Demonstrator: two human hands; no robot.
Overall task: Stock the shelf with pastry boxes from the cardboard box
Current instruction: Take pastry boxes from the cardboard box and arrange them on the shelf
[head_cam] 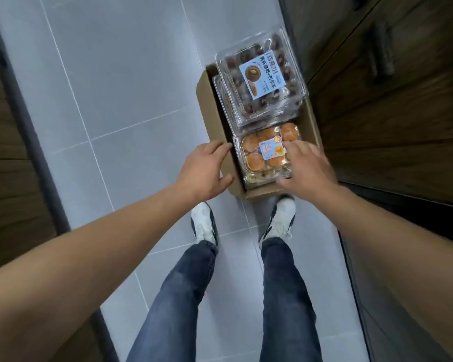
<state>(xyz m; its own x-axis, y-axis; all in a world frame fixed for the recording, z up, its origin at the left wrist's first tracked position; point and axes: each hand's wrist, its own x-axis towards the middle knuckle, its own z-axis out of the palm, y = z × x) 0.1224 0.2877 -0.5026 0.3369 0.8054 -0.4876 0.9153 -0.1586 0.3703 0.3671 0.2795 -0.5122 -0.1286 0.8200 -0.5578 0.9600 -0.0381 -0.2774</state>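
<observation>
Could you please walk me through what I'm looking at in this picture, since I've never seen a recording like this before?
There is no machine: a person wears a camera on the head, looking down at their own arms, jeans and shoes. On the tiled floor stands an open cardboard box. Inside are clear pastry boxes: one with orange pastries nearest the feet, one with dark chocolate pastries beyond it. The left hand is open at the carton's edge; the right hand lies on the orange pastries' lid. Nothing is lifted yet.

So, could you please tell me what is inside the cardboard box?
The cardboard box holds a clear pack of dark pastries and a pack of orange buns under the right hand. Anything beneath them is hidden.
</observation>
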